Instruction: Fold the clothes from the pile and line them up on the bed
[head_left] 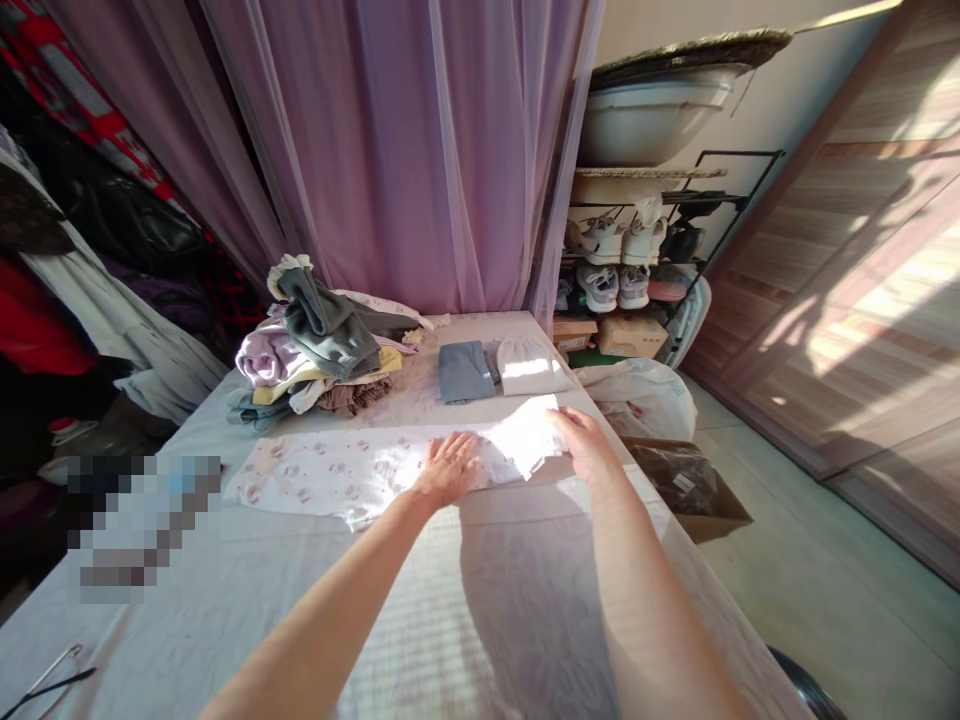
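Note:
A white garment with a small reddish print [337,468] lies stretched in a long strip across the bed-like surface; its exact kind cannot be made out. My left hand [450,470] rests flat on it near the middle, fingers outstretched. At its right end, a brightly sunlit part is folded over, and my right hand [583,440] pinches the edge there between thumb and fingers. Just beyond lie a folded blue-grey garment [463,372] and a folded white garment [529,367], side by side.
A heap of crumpled clothes [330,325] sits at the far left, before a purple curtain [405,150]. Glasses [56,680] lie at the near left corner. Right of the surface are a cardboard box [712,500], a plastic bag [652,395] and a shoe rack [675,200].

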